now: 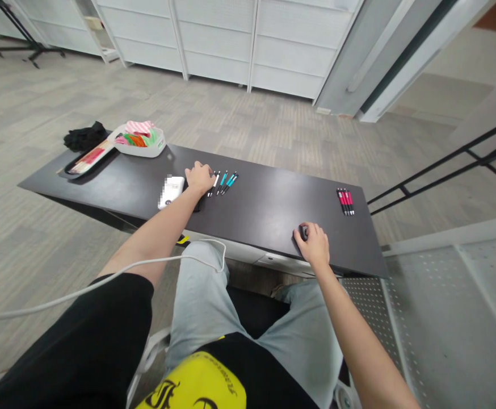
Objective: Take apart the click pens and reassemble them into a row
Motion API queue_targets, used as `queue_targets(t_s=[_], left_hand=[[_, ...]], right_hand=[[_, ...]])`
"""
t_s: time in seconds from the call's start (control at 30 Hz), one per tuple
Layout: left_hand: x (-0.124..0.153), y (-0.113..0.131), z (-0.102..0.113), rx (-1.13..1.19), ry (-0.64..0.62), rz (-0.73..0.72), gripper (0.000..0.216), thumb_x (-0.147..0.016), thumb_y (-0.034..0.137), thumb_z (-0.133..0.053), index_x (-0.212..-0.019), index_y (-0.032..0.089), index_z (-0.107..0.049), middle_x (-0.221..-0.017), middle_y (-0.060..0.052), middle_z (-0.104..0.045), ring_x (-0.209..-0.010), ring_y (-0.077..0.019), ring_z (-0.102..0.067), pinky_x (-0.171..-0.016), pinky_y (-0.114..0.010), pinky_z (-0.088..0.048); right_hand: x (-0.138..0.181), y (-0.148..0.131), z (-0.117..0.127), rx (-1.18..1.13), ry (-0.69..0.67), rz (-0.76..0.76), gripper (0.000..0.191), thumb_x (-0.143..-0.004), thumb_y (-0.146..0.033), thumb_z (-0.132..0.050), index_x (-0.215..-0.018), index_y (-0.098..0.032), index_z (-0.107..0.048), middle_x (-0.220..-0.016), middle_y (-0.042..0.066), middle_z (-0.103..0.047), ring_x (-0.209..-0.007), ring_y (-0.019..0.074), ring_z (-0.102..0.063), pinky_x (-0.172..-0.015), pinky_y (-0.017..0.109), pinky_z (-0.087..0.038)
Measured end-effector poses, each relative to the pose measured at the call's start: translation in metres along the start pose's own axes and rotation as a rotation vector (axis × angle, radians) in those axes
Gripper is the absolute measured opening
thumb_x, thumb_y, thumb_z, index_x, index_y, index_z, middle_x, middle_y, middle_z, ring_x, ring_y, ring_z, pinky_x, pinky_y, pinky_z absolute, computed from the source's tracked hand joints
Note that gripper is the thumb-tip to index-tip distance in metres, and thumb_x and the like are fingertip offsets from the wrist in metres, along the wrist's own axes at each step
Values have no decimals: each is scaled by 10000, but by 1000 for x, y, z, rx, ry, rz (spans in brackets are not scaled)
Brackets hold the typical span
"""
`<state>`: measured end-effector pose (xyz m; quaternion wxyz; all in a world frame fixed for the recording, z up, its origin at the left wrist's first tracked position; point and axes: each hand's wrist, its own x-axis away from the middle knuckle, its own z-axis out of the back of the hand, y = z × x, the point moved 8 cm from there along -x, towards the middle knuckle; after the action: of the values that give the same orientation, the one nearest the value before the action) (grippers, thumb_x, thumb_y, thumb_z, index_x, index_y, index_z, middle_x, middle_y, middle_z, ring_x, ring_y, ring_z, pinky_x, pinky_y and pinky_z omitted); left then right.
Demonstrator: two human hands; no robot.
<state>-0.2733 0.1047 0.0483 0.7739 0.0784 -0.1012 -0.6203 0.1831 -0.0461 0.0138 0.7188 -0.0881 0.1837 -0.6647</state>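
My left hand reaches over the dark table, fingers bent downward and somewhat apart. Its fingertips are close beside a white pen; whether they touch it I cannot tell. Just to the right lie several blue pens. A flat black object shows partly below this hand, and a white box-like item is left of it. Near the front edge, my right hand rests with curled fingers. A small dark thing shows between its thumb and fingers, too covered to name.
Several pink-red pens lie in a row at the table's right end. At the left end are a white basket of colourful items, a black tray and a black cloth-like bundle. A white cable crosses my left arm.
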Motion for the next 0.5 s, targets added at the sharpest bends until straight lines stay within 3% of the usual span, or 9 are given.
queue_targets(t_s=[0.17,0.4,0.5], left_hand=[[-9,3,2,-50,-54,-19,472,-1090,435,-622,-1423,205,-864,-1618,-245,-705,-1471,-429,-659,-1286,-581,-354],[-10,18,-11,-112,-122,-33,412,-1060,435,-757,-1211,71,-877,-1539,-261,-755,-1492,-430,-630,-1314,-560,-289],[-12,20,-9,-67,-111,-28,319,-992,361,-820,-1081,56,-850,-1357,-224,-825,-1491,-421,-636,-1339,-556,-262]], right_hand=[[1,-1,0,6,2,-3,337,-1070,-510,-527,-1199,-306,-763,-1139,217,-792,-1105,480,-727,-947,582,-538],[0,6,-5,8,9,-20,284,-1064,-465,-561,-1192,-288,-742,-1123,205,-788,-1080,444,-702,-953,548,-518],[-1,9,-7,8,10,-30,273,-1062,-462,-574,-1187,-281,-736,-1131,200,-783,-1096,438,-697,-957,538,-511]])
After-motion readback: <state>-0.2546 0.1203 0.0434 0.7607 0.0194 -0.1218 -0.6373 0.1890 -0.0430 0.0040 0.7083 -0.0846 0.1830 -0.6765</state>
